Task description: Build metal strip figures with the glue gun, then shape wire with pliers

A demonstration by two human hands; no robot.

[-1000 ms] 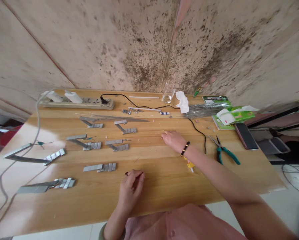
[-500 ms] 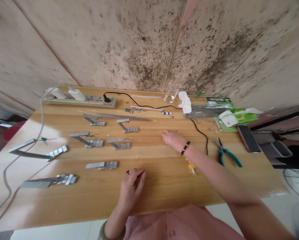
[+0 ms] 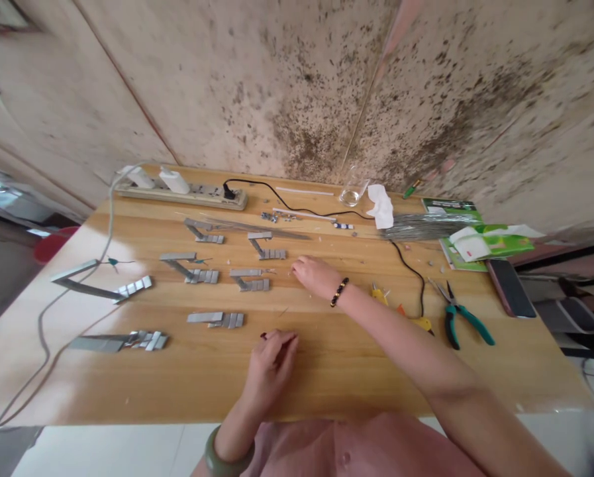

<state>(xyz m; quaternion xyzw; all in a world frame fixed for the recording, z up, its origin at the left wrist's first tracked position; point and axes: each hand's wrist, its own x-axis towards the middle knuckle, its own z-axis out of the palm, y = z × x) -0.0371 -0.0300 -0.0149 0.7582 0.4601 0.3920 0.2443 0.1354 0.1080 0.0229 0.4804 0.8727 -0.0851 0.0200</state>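
My left hand [image 3: 271, 361] rests by the table's near edge, thumb and fingertips pinched together; what they hold, if anything, is too small to make out. Reaching across the table, my right hand [image 3: 314, 275] has its fingers closed low over the wood, their contents hidden. Just left of it lies a bent grey strip piece [image 3: 251, 279] with small blocks along its base. A similar piece [image 3: 267, 247] stands behind that one, and a flatter one [image 3: 216, 319] lies left of my left hand. Under my right forearm a yellow tool [image 3: 379, 295] is partly hidden.
Green-handled pliers [image 3: 468, 321] and a phone [image 3: 511, 288] lie at the right. Behind are a bundle of thin metal wires [image 3: 426, 226], a tissue [image 3: 381, 207], a glass [image 3: 350, 194] and a power strip [image 3: 197, 196]. A grey cable [image 3: 42, 318] crosses the left side.
My right hand has moved left, closer to the bent grey pieces, uncovering more of the yellow tool. My left hand keeps its pinch. The whole view has shifted a little.
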